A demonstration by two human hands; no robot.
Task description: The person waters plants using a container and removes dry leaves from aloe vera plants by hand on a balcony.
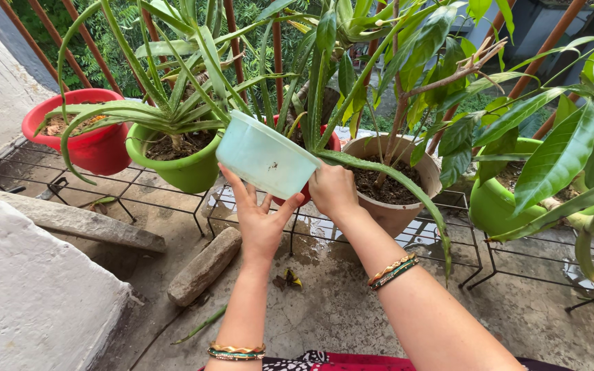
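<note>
A pale blue plastic bowl (265,156) is tipped away from me, its mouth turned toward the potted plants. My left hand (259,220) supports it from below with the fingers spread against its base. My right hand (333,190) grips its right side near the rim. Just behind the bowl stands a red pot (330,143), mostly hidden, with long aloe leaves rising from it. Bangles circle both my wrists.
A green pot (185,166) with an aloe and a red pot (94,145) stand at the left, a beige pot (399,206) and a green pot (496,206) at the right, all on black wire racks (448,242). Stone blocks (204,266) lie on the wet concrete floor. A white wall (29,302) rises at the left.
</note>
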